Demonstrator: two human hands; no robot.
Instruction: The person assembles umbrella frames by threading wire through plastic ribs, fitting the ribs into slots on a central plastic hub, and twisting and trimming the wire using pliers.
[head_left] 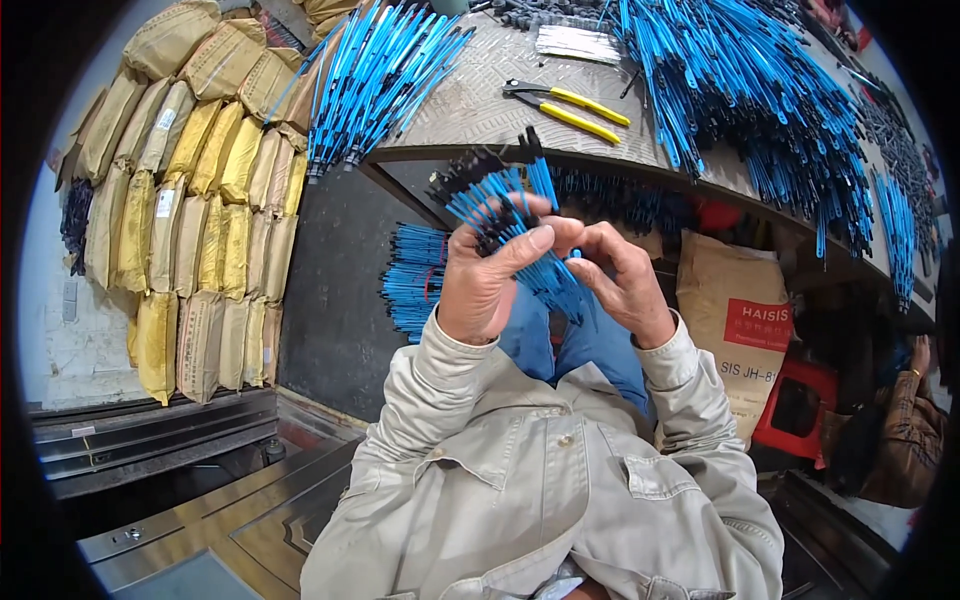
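My left hand [492,262] is closed around a bundle of thin blue rods with black ends [545,277], held above my lap. The black ends fan out toward the table's edge, and the blue ends point down between my hands. Close beside it, my right hand [625,278] has thumb and fingers pinched together at the bundle's side. A small blue tip shows at that pinch, seemingly the end of one blue rod; the rest of it is hidden by my fingers. Some rods at the bundle's top are blurred.
Pliers with yellow handles [572,108] lie on the patterned table [460,105]. Heaps of blue rods [750,90] overhang its right edge, and another bundle [385,75] its left. White strips [578,44] lie at the back. Stacked sacks [205,240] line the left wall; a red stool [797,410] stands right.
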